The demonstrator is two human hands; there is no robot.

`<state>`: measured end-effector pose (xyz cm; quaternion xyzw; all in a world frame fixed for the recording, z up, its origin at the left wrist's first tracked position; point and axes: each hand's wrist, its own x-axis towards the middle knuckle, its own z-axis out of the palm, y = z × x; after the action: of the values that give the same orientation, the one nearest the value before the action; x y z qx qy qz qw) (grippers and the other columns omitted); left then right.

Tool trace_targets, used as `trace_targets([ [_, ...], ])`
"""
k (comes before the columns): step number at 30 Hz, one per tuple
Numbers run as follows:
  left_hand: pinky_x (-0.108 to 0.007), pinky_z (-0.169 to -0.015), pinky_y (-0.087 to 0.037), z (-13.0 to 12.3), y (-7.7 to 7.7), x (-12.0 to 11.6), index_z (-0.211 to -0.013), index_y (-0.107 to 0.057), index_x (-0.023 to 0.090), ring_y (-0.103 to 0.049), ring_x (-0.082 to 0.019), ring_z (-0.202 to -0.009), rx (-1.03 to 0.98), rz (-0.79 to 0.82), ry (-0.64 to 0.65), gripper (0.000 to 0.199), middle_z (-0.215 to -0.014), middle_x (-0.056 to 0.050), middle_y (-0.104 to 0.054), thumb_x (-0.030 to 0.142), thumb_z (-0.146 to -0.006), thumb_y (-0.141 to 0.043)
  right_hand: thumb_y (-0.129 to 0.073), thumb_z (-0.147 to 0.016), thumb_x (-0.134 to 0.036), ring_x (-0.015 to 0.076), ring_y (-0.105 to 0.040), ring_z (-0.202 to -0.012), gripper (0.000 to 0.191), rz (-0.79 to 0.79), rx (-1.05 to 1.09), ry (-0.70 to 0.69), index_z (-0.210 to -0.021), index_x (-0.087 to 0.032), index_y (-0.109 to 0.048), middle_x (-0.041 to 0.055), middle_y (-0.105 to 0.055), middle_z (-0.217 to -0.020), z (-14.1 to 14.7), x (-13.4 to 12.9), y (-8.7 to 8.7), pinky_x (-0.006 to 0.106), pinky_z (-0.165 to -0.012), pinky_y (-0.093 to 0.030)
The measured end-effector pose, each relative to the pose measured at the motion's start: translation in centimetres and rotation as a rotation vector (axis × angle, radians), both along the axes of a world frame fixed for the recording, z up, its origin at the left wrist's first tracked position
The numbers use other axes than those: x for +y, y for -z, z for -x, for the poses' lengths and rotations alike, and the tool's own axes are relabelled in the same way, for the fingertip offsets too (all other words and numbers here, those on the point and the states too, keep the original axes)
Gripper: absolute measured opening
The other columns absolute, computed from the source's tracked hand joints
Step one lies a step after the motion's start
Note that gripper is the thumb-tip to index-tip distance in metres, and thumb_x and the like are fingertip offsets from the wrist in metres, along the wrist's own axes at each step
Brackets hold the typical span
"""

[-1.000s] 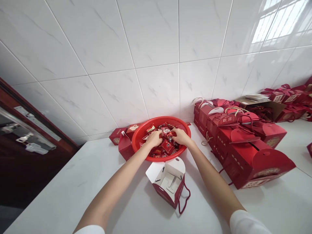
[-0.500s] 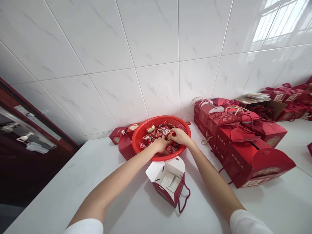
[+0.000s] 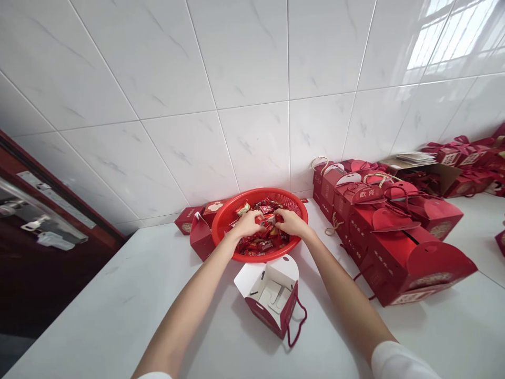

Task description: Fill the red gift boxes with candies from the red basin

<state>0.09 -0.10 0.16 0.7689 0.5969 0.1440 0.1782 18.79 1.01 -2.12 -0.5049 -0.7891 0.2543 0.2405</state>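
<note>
A red plastic basket (image 3: 221,231) holds a heap of wrapped candies (image 3: 265,245), mostly red. Both hands are inside it, fingers curled. My left hand (image 3: 248,224) grips candy at the middle of the heap. My right hand (image 3: 291,222) pinches at candy near the basket's right side; its fingertips partly hide what they hold. Directly in front of the basket stands an open gift box (image 3: 272,300), red outside and white inside, its flaps up. No candy shows in it. A dark red cord handle (image 3: 300,326) hangs off its right side.
Rows of red gift boxes (image 3: 394,252) stand to the right. Farther back are an open carton (image 3: 445,176) and ribboned boxes (image 3: 469,152). Small red boxes (image 3: 201,236) touch the basket's left. A tiled wall (image 3: 252,142) rises behind; a dark red door (image 3: 47,247) is at left.
My left hand has shifted left and slightly up within the basket, uncovering candies at the front. My right hand has barely moved. The gift box stays put.
</note>
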Motion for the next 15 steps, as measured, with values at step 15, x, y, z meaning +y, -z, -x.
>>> trace_targets([
  [15, -0.038, -0.102, -0.048, 0.3, 0.0, 0.4, -0.107, -0.069, 0.020, -0.066, -0.025, -0.110, -0.520, 0.030, -0.019, 0.046, -0.113, -0.005, -0.074, 0.019, -0.062, -0.079, -0.076, -0.064, -0.035, 0.0154, -0.061, -0.062, 0.031, 0.191, 0.790, -0.014, -0.081, -0.020, -0.054, -0.0015, -0.066, -0.069, -0.6, 0.9, 0.6, 0.028, -0.062, -0.047],
])
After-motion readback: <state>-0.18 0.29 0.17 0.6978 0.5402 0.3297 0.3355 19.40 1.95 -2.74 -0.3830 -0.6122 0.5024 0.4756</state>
